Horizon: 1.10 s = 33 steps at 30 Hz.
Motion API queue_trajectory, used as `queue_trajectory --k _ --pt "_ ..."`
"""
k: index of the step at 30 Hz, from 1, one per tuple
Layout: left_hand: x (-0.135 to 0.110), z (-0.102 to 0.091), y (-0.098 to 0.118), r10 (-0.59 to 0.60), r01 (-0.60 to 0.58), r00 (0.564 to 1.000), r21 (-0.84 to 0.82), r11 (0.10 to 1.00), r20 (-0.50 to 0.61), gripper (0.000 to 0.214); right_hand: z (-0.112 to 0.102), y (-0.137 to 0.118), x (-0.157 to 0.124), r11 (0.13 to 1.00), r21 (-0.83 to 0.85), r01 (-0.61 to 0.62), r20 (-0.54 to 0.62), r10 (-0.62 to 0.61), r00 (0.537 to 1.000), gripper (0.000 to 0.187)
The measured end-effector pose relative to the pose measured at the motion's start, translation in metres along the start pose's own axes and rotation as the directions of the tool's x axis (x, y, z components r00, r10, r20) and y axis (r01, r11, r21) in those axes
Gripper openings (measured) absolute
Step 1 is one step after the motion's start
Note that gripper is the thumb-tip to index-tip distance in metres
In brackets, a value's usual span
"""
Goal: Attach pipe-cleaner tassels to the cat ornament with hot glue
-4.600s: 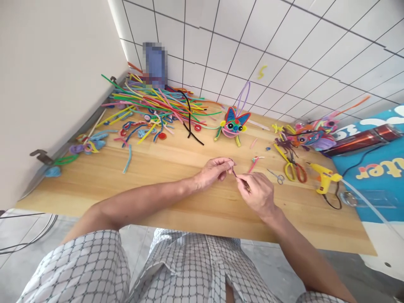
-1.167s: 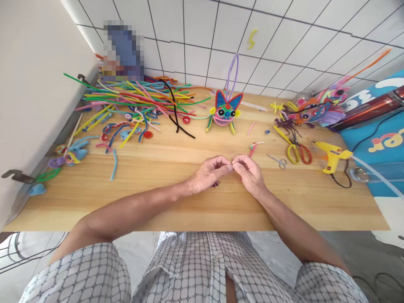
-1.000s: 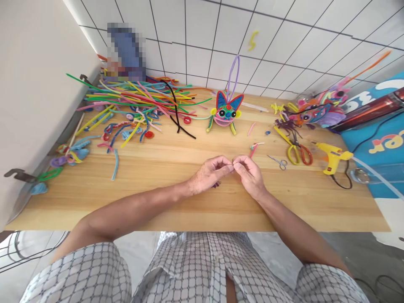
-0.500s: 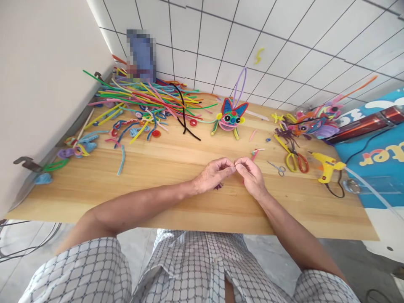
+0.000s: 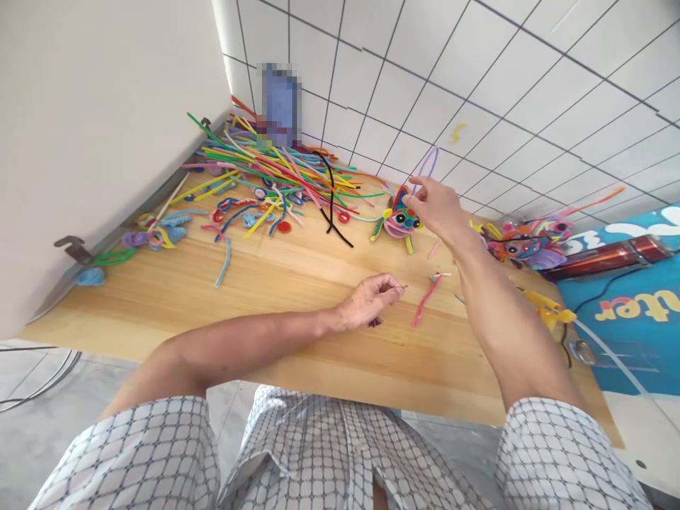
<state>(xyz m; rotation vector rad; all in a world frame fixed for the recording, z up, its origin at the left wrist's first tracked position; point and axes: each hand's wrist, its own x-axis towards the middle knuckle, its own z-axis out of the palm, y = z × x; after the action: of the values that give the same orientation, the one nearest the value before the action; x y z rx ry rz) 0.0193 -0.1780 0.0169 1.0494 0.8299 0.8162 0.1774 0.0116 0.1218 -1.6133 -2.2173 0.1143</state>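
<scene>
My left hand (image 5: 372, 300) is closed in a pinch over the front of the table. A thin dark loop sticks out past its fingertips, and the dark purple fringe of a tassel (image 5: 375, 322) shows below the palm; the part between is hidden. Farther back, my right hand (image 5: 436, 207) reaches over a colourful pipe-cleaner animal head (image 5: 402, 221) with button-like eyes, a pink mouth and a purple hanging loop (image 5: 426, 163). Thumb and index finger are apart beside its ears, and the hand covers one ear. Whether they touch it I cannot tell.
A heap of pipe cleaners (image 5: 287, 166) lies at the back left. A pink pipe-cleaner piece (image 5: 426, 301) lies between my arms. On the right are a yellow glue gun (image 5: 550, 306), more pipe-cleaner figures (image 5: 523, 244) and a red flask (image 5: 610, 255). My right forearm hides the scissors' area.
My right hand has left my left hand's fingertips and moved up and away to the animal head. My left hand keeps its pinch. The view has shifted and tilted somewhat.
</scene>
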Motion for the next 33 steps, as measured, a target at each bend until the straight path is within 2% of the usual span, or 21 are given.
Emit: queue_trajectory --k 3,7,10,13,16,20,23,27,33 --pt "-0.001 0.000 0.001 -0.038 0.038 0.999 -0.003 0.999 0.027 0.035 0.013 -0.003 0.023 0.992 -0.121 -0.048 0.071 0.057 0.996 0.035" --pt "-0.003 0.000 0.003 -0.039 0.040 0.999 -0.013 0.999 0.036 0.034 0.011 -0.004 0.016 0.984 -0.171 -0.055 0.061 0.066 0.996 0.024" --pt "-0.004 0.000 0.005 -0.050 0.051 0.998 -0.013 0.999 0.042 0.034 -0.001 -0.001 -0.010 0.997 -0.071 -0.022 0.004 0.022 1.000 0.020" --pt "-0.004 0.000 0.005 -0.048 0.049 0.998 -0.016 0.999 0.048 0.034 -0.008 0.009 -0.042 0.994 0.109 -0.026 -0.039 0.030 0.999 0.019" --pt "-0.005 0.000 0.005 -0.044 0.045 0.998 -0.007 0.999 0.052 0.032 -0.002 0.030 -0.071 0.958 0.270 -0.101 -0.067 0.123 0.990 0.021" --pt "-0.005 0.000 0.005 -0.043 0.042 0.998 0.015 0.999 0.055 0.033 0.015 0.062 -0.097 0.852 0.472 -0.224 -0.052 0.281 0.958 0.021" --pt "-0.005 -0.001 0.005 -0.031 0.030 0.998 0.025 0.999 0.049 0.034 0.023 0.078 -0.105 0.787 0.575 -0.223 -0.052 0.308 0.950 0.019" --pt "-0.004 -0.001 0.003 0.036 -0.037 0.999 0.028 0.999 0.026 0.033 0.028 0.085 -0.107 0.734 0.632 -0.247 -0.014 0.330 0.944 0.020" --pt "-0.001 -0.001 -0.002 0.079 -0.079 0.997 0.033 0.996 -0.010 0.035 0.037 0.081 -0.100 0.740 0.635 -0.222 -0.014 0.298 0.955 0.029"
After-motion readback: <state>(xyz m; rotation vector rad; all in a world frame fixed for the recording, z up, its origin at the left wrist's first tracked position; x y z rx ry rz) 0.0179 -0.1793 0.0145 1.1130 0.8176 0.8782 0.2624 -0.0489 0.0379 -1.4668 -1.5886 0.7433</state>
